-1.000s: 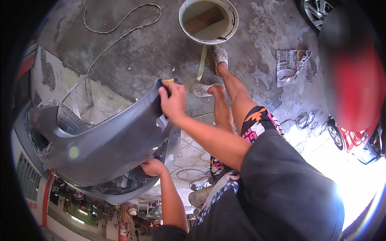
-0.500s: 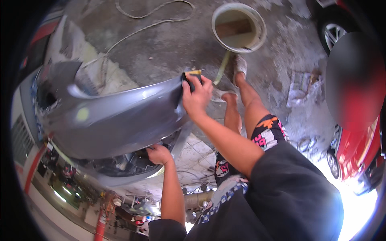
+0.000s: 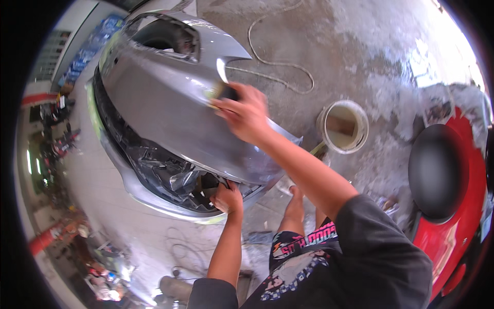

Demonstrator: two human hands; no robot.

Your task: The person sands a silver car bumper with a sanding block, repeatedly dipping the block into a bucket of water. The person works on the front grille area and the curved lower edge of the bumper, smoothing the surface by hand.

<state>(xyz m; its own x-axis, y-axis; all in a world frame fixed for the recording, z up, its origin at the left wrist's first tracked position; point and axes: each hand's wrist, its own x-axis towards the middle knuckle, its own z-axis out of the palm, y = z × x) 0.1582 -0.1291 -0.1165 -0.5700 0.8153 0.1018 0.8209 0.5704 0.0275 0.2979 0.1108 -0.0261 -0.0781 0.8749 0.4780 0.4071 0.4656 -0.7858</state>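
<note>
A grey car bumper (image 3: pixel 164 103) stretches from the upper left to the middle, with a pale filler patch on its curved surface. My right hand (image 3: pixel 248 114) presses a dark sanding block (image 3: pixel 227 92) with a yellowish edge onto the bumper near that patch; motion smears the block. My left hand (image 3: pixel 227 199) is closed round the bumper's inner edge, beside an opening where dark plastic parts show. Some of its fingers are hidden behind that edge.
A white bucket (image 3: pixel 363 126) of murky water stands on the wet concrete floor to the right. A pale hose (image 3: pixel 280 64) curls beyond the bumper. A red car (image 3: pixel 432 242) is at the right, partly covered by a blurred oval. Cluttered parts lie at the lower left.
My right hand has slid the sanding block from the bumper's near end farther along its surface, to the filler patch. My left hand still grips the inner edge. The view has turned.
</note>
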